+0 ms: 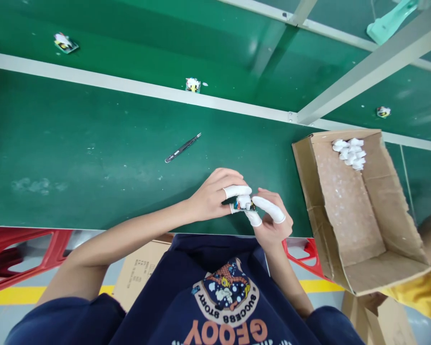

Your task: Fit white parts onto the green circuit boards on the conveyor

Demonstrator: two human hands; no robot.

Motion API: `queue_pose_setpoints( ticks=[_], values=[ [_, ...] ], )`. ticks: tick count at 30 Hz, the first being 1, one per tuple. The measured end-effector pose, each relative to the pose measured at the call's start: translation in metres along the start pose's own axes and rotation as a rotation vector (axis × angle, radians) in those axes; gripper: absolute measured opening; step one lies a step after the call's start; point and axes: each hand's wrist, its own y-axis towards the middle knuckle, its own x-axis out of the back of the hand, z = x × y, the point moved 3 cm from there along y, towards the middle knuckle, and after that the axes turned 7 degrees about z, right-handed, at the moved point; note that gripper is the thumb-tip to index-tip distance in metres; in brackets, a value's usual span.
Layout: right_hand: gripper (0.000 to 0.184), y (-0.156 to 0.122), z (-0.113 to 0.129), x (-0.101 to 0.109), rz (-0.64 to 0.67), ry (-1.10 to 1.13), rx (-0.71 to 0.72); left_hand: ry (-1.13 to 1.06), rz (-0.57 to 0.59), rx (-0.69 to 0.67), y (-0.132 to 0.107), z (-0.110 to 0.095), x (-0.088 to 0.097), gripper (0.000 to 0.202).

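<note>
At the near edge of the counter (93, 143), a small circuit board (244, 204) is pinched firmly between the left hand (211, 196) and right hand (271, 221), their white finger covers (237, 191) touching it. To the right, an open cardboard box (345, 211) holds white soft pieces (349, 153) in its far corner. Tweezers (183, 147) lie farther away.

I log: tweezers (183, 147) on bench (75, 143), ahead of board (244, 204) | carton (345, 211) on bench, right of board | finger cots (349, 153) in carton | far boards (193, 85) beyond rail (129, 85)
</note>
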Motion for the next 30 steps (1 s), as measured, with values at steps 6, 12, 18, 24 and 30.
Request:
queue_pose_setpoints(
  ticks=[6, 12, 18, 24, 30],
  values=[
    [0.050, -0.010, -0.009, 0.003, 0.162, 0.158, -0.278, 0.111, 0.004, -0.029, 0.000, -0.001, 0.003, 0.025],
    [0.042, -0.004, -0.016, -0.007, 0.242, 0.706, -0.716, 0.249, 0.014, -0.027, -0.001, 0.001, 0.001, 0.023],
    [0.056, 0.002, -0.015, -0.011, 0.278, 0.831, -0.873, 0.296, -0.052, -0.078, -0.004, -0.001, 0.007, 0.019],
    [0.037, 0.002, -0.012, -0.012, 0.434, 0.864, -0.967, 0.299, -0.052, -0.086, -0.006, -0.004, 0.008, 0.023],
    [0.039, 0.008, -0.007, -0.011, 0.576, 0.771, -0.849, 0.262, 0.011, -0.082, -0.011, -0.010, 0.005, 0.021]
  ],
)
